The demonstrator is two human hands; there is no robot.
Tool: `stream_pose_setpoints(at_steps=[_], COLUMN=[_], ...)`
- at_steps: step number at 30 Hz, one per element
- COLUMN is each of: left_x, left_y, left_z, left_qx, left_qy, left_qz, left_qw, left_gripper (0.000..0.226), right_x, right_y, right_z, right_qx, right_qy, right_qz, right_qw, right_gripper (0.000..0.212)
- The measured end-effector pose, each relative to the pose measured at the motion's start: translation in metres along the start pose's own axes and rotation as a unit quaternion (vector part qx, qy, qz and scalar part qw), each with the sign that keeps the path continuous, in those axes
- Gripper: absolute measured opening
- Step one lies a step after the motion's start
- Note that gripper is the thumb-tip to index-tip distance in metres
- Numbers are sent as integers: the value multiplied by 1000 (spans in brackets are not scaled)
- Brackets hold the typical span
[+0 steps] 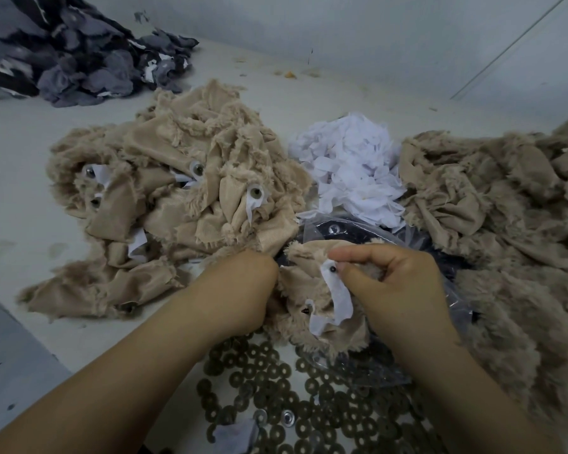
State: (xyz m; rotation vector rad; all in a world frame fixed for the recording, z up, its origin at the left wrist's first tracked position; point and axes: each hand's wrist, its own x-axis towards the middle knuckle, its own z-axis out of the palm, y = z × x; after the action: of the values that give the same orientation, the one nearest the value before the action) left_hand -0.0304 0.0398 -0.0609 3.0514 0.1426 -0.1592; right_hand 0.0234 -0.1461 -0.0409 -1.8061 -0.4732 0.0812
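The left hand (pixel 243 285) grips the left edge of a small tan furry piece (pixel 300 283) just above the table (pixel 20 158). The right hand (pixel 397 290) pinches it by a little black dot (pixel 332 269). Its white strip (pixel 340 294) runs long from the dot down toward the person.

Washers (pixel 309 398) lie before fabric piece (pixel 309 290).
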Motion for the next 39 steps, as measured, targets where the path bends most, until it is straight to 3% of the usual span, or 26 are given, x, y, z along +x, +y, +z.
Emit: stream_pose_setpoints(at_steps=[22,26,28,29,31,32,33,39], left_x=[-4,-5,-8,-11,-15,-16,-16,-11], left_y=[8,13,21,27,38,42,45,48], left_z=[-1,-16,-26,-31,-37,-37,-35,-25], left_qx=[9,-10,-139,-250,-508,-587,-619,-591], left_qy=[1,79,182,216,192,168,159,222], left_qz=[-18,-7,10,13,4,-4,-9,-29], left_qw=[1000,997,973,944,840,792,769,775], left_gripper=[33,32,24,19,15,15,14,28], right_x=[1,1,1,1,0,0,-1,-1], right_y=[1,2,1,0,-4,-6,-7,-6], right_z=[1,0,0,0,0,-1,-1,1], right_qx=[-16,-23,-31,-26,-11,-9,-11,-13], right_qy=[5,6,7,4,-7,-11,-13,-3], right_qz=[6,2,-2,-6,-15,-21,-29,-36], right_qw=[1000,1000,1000,1000,1000,1000,999,999], right_gripper=[21,20,21,24,34,38,41,38])
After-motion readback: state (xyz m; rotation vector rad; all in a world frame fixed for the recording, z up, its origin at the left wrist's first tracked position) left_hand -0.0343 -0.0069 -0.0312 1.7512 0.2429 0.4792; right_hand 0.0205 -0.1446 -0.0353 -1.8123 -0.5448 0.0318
